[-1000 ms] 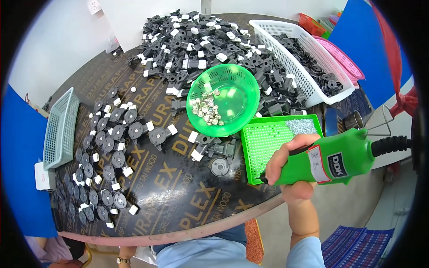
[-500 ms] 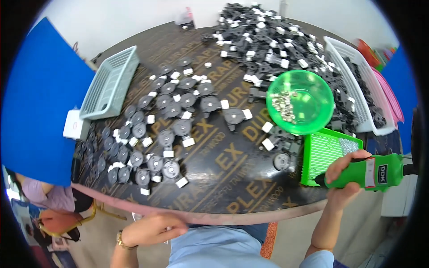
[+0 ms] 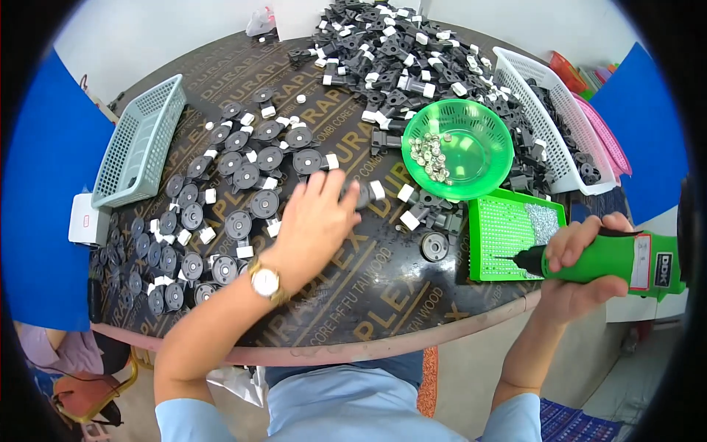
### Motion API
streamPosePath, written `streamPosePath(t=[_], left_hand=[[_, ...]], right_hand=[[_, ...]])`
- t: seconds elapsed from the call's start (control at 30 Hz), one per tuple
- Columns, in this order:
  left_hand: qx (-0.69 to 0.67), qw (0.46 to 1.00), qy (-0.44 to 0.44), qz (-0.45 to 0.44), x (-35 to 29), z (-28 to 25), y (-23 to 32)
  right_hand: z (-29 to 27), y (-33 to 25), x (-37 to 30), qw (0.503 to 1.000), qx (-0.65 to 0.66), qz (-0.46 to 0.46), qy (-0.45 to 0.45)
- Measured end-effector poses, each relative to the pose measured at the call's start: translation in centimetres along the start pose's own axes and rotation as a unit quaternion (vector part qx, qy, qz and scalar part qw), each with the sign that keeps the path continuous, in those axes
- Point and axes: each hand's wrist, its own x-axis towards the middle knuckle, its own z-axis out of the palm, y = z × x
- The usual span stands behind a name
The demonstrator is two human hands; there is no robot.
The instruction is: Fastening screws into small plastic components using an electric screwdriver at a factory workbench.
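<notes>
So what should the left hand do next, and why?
Probably the left hand should close on the black, white-ended part at its right side: it is already right there, though blur hides whether it grips it. The right hand seems too busy, being wrapped around a green power screwdriver.

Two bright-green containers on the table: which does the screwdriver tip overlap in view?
The shallow rectangular tray, with tiny silvery pieces in its right part; the electric screwdriver's tip crosses its near end. The round basket is clear.
</notes>
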Motion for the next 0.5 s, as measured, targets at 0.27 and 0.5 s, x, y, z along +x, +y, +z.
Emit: streamPosePath(t=[0.27,0.5], left_hand=[[-0.064,0.996,-0.051,0.041,-7.1,-1.6,5.9],[-0.057,0.997,-0.041,0.042,-7.2,-1.6,5.8]], right_hand=[[8.7,1.8,-1.4,0.989,0.112,0.062,-0.073],[10.7,3.0,-2.4,0.976,0.139,0.100,-0.133]])
